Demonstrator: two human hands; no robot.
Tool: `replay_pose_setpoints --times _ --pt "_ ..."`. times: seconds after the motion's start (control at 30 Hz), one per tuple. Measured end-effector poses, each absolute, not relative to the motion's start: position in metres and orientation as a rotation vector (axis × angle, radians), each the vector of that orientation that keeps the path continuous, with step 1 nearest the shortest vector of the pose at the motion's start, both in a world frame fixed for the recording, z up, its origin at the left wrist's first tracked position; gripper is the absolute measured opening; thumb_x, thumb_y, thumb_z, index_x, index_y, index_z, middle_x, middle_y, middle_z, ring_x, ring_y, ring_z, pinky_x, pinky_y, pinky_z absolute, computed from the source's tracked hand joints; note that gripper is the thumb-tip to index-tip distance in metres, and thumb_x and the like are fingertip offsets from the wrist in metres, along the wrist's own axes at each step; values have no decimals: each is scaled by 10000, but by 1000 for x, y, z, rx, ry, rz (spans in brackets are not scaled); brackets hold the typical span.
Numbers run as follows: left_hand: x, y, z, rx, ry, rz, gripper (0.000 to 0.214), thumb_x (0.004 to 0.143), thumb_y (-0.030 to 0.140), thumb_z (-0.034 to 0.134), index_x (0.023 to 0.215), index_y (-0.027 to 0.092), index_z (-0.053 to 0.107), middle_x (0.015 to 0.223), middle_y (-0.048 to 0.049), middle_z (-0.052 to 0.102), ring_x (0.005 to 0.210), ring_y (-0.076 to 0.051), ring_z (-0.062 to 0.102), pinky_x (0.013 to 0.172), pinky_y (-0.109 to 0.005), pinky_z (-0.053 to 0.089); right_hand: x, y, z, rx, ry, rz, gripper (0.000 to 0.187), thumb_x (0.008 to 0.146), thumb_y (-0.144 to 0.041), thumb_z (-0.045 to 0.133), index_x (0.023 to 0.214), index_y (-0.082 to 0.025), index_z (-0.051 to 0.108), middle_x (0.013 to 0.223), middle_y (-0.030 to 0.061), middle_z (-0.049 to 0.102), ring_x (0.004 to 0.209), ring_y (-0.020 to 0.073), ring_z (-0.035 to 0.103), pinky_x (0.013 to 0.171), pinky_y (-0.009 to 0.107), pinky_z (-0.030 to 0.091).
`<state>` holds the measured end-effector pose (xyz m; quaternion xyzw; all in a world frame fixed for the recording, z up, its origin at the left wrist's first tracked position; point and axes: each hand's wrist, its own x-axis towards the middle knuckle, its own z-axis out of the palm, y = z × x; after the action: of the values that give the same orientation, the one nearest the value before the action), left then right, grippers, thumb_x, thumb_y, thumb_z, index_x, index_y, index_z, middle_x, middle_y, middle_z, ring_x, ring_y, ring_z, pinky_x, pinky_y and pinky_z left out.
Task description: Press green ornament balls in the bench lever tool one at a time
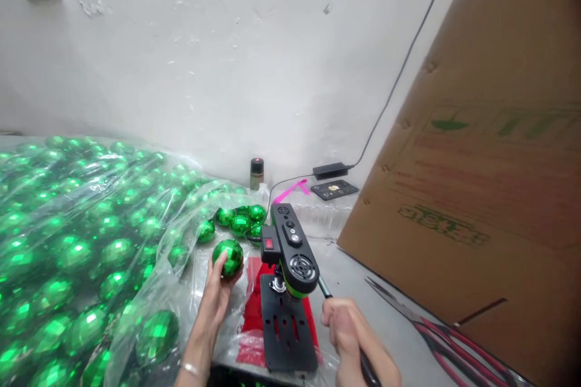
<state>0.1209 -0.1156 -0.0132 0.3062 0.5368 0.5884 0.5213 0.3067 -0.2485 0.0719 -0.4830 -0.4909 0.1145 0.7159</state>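
My left hand [218, 293] has its fingers closed round a shiny green faceted ball ornament [228, 257], held up left of a small black bench machine [295, 254]. The machine has a red switch and a slotted black base plate [288, 329]. On its right side, my right hand [356, 338] is wrapped round a metal rod with a black handle [370, 372]. The rod's upper end reaches the machine's head; whether it is attached there is hidden. Several more green ball ornaments [240, 225] lie just behind my left hand.
Green balls under clear plastic sheeting [167, 242] fill the left. Long-nosed pliers with red handles [431, 329] lie at right, beside a large cardboard box [476, 193]. Near the wall are a small dark-capped bottle [256, 174], a power adapter [331, 170] and a phone-like black slab [334, 189].
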Motion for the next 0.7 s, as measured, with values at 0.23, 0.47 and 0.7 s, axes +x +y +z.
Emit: replay_pose_setpoints --times 0.23,0.47,0.7 --pt "128 -193 -39 608 1068 1217 807 793 671 848 1436 249 604 1257 -99 811 1048 -294 800 839 -372 621 317 -243 95 -1037 -1282 178 380 1138 -237 515 760 -222 548 664 -26 533 562 103 501 535 233 400" --pt "150 -203 -52 1311 1405 1002 748 798 578 766 1419 189 617 1410 -159 766 1370 -391 689 1209 -544 505 312 -242 92 -991 -1258 179 366 1140 -185 490 777 -228 509 677 -47 492 574 80 489 543 204 399" --pt "168 -192 -59 1714 1442 1014 743 707 401 802 1401 177 664 1349 -188 789 1278 -414 750 1128 -601 595 313 -244 89 -970 -1266 185 360 1140 -165 471 788 -229 506 696 -46 483 591 79 492 549 194 414"
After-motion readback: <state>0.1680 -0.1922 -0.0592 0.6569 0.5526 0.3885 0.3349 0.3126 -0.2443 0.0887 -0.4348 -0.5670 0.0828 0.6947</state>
